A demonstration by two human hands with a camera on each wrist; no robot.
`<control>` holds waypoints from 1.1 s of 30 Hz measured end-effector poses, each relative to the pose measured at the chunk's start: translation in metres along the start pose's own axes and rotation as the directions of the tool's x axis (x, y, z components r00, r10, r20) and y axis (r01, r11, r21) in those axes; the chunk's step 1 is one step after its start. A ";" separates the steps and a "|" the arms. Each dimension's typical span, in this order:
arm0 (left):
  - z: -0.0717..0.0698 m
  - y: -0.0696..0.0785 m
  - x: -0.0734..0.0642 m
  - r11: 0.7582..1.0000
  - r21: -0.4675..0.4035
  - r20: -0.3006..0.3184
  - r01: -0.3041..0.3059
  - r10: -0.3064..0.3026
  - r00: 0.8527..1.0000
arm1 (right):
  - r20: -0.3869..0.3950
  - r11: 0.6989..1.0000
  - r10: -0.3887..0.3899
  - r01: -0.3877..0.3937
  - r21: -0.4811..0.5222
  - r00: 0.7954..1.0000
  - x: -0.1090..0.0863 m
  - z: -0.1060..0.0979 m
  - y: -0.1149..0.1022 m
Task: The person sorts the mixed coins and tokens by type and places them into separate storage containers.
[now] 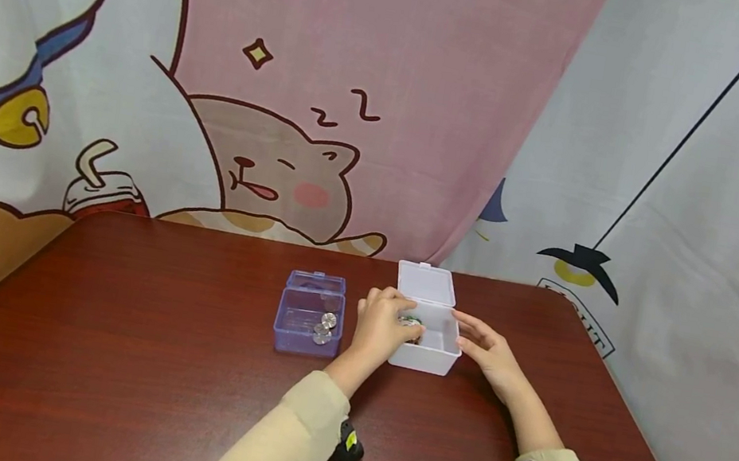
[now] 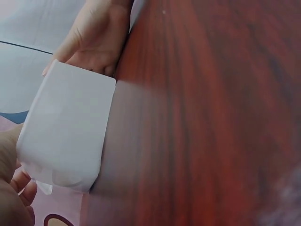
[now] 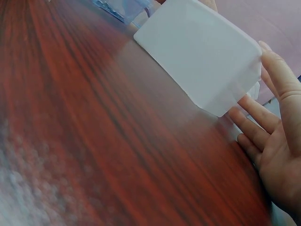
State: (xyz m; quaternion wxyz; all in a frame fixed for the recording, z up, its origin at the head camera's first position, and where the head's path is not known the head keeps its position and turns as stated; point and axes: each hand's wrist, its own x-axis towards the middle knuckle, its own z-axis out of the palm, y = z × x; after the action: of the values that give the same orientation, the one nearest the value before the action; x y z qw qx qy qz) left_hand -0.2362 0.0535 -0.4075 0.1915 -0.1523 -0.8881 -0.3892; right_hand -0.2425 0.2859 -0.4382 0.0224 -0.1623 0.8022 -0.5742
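Observation:
A white plastic box (image 1: 425, 359) stands on the table with its lid (image 1: 427, 283) tipped back. My left hand (image 1: 380, 325) is at its left side, thumb and index finger reaching over the rim. Small shiny pieces (image 1: 410, 321) show between that thumb and index finger; I cannot tell whether they are pinched. My right hand (image 1: 491, 356) is at the box's right wall, fingers nearly straight, with the thumb at the near corner. In the right wrist view, the right thumb (image 3: 282, 77) meets the rim and the other fingers lie along the side wall.
Left of the white box stands a translucent blue box (image 1: 306, 341), lid raised, with several silver coins (image 1: 325, 328) inside. Both boxes sit toward the far edge of the brown wooden table (image 1: 139, 355). A printed curtain (image 1: 438, 72) hangs behind it.

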 end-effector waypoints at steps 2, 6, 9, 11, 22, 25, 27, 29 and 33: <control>-0.002 0.001 -0.001 1.000 -0.025 0.009 0.006 -0.006 1.000 | 0.004 1.000 -0.005 0.005 -0.001 1.000 -0.002 0.001 -0.008; -0.009 0.005 -0.005 0.994 -0.112 0.004 -0.004 0.004 1.000 | 0.005 1.000 -0.015 0.015 -0.009 1.000 -0.005 0.004 -0.023; -0.016 0.007 -0.008 0.981 -0.190 -0.011 -0.023 0.021 1.000 | 0.004 1.000 -0.018 0.018 -0.020 1.000 -0.006 0.006 -0.027; -0.021 0.008 -0.011 0.970 -0.239 -0.023 -0.037 0.032 0.999 | 0.005 1.000 -0.016 0.016 -0.018 1.000 -0.006 0.006 -0.028; -0.049 0.012 -0.030 0.927 -0.365 -0.012 -0.086 0.088 0.996 | 0.001 1.000 -0.005 0.005 -0.004 1.000 -0.005 0.006 -0.027; -0.057 0.013 -0.036 0.923 -0.363 -0.021 -0.129 0.130 0.991 | 0.002 1.000 -0.002 0.002 -0.007 1.000 -0.006 0.006 -0.027; -0.061 0.012 -0.040 0.920 -0.362 -0.021 -0.148 0.150 0.988 | 0.002 1.000 0.002 -0.002 -0.006 1.000 -0.006 0.006 -0.027; -0.065 0.011 -0.044 0.917 -0.366 -0.010 -0.156 0.164 0.986 | 0.000 1.000 0.006 -0.006 -0.009 1.000 -0.006 0.006 -0.027; -0.071 0.009 -0.052 0.917 -0.374 0.037 -0.141 0.167 0.985 | -0.001 1.000 0.014 -0.014 -0.022 1.000 -0.008 0.005 -0.026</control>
State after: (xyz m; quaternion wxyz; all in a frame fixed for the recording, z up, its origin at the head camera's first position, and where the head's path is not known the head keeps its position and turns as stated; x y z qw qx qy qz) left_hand -0.1705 -0.0006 -0.3813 0.1591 -0.2682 -0.7900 -0.5279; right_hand -0.2281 0.2756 -0.4166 0.0243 -0.1566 0.8097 -0.5651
